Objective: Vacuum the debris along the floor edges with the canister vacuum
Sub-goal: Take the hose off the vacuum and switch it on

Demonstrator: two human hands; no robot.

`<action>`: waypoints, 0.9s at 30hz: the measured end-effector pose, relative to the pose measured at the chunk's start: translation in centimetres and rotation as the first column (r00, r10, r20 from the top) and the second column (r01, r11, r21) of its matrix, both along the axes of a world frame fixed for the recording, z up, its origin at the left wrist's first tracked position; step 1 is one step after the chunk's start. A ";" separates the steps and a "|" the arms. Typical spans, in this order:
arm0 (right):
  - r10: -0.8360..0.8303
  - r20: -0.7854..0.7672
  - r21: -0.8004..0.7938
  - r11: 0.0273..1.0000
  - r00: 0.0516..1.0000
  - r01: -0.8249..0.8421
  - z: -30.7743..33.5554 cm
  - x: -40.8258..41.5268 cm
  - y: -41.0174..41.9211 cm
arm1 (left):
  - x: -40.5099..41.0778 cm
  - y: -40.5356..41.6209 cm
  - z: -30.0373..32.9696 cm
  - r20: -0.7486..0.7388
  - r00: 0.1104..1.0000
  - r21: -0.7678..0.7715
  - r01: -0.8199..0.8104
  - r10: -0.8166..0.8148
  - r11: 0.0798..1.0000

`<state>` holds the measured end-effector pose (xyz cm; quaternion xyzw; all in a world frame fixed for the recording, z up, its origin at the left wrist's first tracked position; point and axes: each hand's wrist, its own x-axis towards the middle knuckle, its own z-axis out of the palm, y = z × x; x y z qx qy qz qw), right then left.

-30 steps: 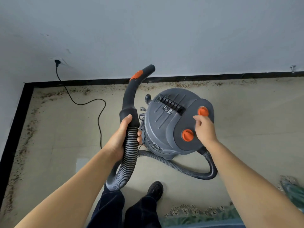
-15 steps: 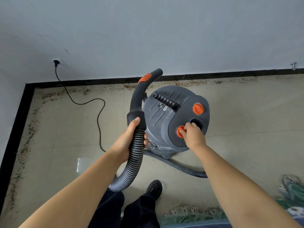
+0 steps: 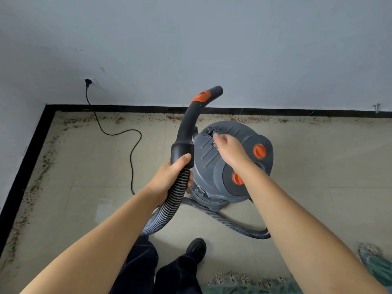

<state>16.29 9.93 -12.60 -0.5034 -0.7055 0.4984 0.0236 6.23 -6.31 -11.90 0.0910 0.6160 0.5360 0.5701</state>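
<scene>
1. beige tile floor (image 3: 70, 187), brown debris (image 3: 244, 119) lining the black baseboard (image 3: 275, 111).
2. left hand (image 3: 169, 179) grips the ribbed hose (image 3: 169, 205) below its cuff; right hand (image 3: 230, 150) reaches the carry handle slot, grasp unclear.
3. lift the grey, orange-knobbed canister vacuum (image 3: 209, 166) mid-floor toward the edge, minding the cord (image 3: 131, 158).

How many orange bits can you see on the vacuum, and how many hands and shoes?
Orange knobs on the vacuum lid: 2, far knob and near knob
Orange band on the hose handle: 1
Hands: 2, left hand and right hand
Shoes: 1, black shoe
Total: 6
</scene>
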 end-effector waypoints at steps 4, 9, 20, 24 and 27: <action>-0.028 -0.287 -0.251 0.967 0.958 -0.047 6.6 -9.1 -3.2 | -1.5 -1.5 1.5 -0.251 0.964 0.067 -0.068 0.083 0.995; -0.008 -0.247 -0.110 0.994 0.969 -0.020 8.7 -16.7 -9.9 | -4.7 -5.6 1.9 -0.439 0.879 0.124 -0.146 0.186 0.982; 0.224 -0.433 -0.427 0.803 0.873 -0.417 8.8 -32.7 -23.3 | -15.8 -19.9 -1.2 -0.422 0.826 0.049 -0.390 0.373 0.920; 0.360 -0.431 -0.402 0.745 0.828 -0.533 7.6 -40.7 -31.3 | -21.5 -26.0 -1.9 -0.418 0.701 0.045 -0.620 0.578 0.784; 0.460 -0.424 -0.362 0.703 0.780 -0.612 6.2 -46.0 -37.4 | -25.7 -30.3 -2.6 -0.443 0.589 0.009 -0.750 0.675 0.661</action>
